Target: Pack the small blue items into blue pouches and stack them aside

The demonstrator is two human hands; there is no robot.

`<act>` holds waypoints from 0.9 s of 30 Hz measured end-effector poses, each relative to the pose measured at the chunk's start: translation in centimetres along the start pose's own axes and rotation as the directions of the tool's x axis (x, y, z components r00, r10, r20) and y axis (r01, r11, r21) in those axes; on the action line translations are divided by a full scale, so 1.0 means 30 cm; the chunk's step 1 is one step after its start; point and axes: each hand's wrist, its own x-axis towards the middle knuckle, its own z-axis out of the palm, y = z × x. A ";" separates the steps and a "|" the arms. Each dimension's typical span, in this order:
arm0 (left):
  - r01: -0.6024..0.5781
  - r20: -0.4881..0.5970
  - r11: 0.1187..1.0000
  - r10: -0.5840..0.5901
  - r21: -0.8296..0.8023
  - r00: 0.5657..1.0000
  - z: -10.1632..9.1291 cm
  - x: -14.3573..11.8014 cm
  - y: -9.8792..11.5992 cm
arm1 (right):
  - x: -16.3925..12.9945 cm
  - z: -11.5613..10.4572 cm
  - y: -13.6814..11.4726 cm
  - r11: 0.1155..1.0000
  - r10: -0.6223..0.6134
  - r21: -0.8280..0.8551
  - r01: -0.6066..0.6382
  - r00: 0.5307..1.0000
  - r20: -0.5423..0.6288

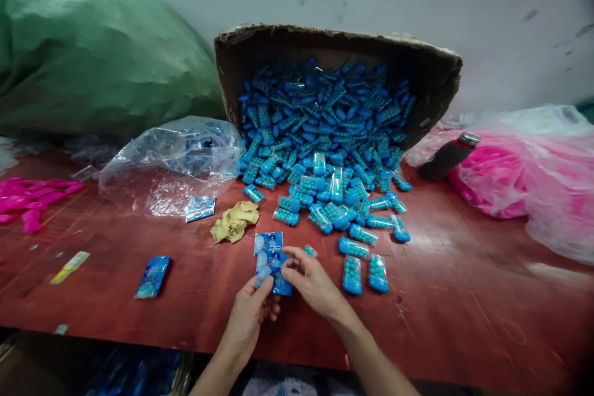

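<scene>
Near the front of the table, my left hand pinches small blue printed packets between thumb and fingers. My right hand has its thumb and forefinger closed at the packets' right edge. Several of these packets overlap, so which one each hand grips is partly hidden. Just beyond my right fingertips lies a small clear piece with turquoise beads, partly covered. To the right, clear blue-capped containers filled with turquoise beads lie on the table. Another blue packet lies off to the left.
A tipped cardboard box spills a heap of bead containers. Crumpled yellowish material and a clear plastic bag lie left of it. At right are a dark bottle and a bag of pink pieces; a green sack stands back left.
</scene>
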 end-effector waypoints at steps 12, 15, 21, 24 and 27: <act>0.044 0.002 0.991 -0.044 -0.130 0.999 -0.009 0.020 -0.020 | 0.011 0.078 0.050 0.904 0.188 0.409 -0.124 0.975 -0.118; 0.016 -0.033 0.992 -0.020 -0.126 0.999 -0.010 0.021 -0.017 | 0.014 0.089 0.052 0.896 0.188 0.424 -0.130 0.977 -0.099; 0.106 -0.051 0.968 -0.121 -0.229 0.991 -0.006 0.011 0.006 | 0.002 0.062 0.031 1.000 0.000 -0.013 -0.002 0.978 -0.208; 0.140 -0.082 0.947 -0.170 -0.290 0.982 -0.007 0.002 0.017 | -0.009 -0.022 0.011 0.824 -0.231 -0.546 0.148 0.969 -0.086; 0.172 -0.102 0.926 -0.218 -0.336 0.971 -0.005 -0.003 0.021 | -0.008 -0.097 0.008 0.516 -0.172 -0.844 0.149 0.983 0.069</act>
